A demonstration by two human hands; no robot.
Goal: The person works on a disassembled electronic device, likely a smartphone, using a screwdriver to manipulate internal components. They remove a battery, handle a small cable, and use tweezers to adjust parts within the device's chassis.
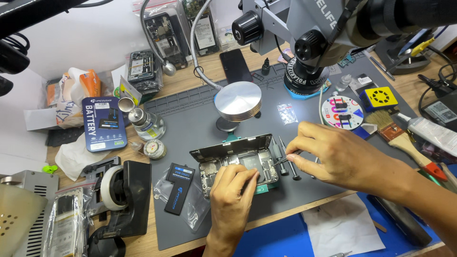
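The opened grey smartphone with its bare metal innards (238, 164) lies on the dark grey rubber work mat (190, 114), long axis running nine to three o'clock. The left hand (232, 197) is nearer, at six o'clock, fingers pinched on its interior. The right hand (340, 157), at three o'clock, curls its fingertips around a slim metal screwdriver (289, 164) just beside the phone's right edge.

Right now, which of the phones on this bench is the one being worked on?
The opened phone clamped on the grey mat, under the left hand. The other phones lie untouched at the back: a dark one, others bagged.
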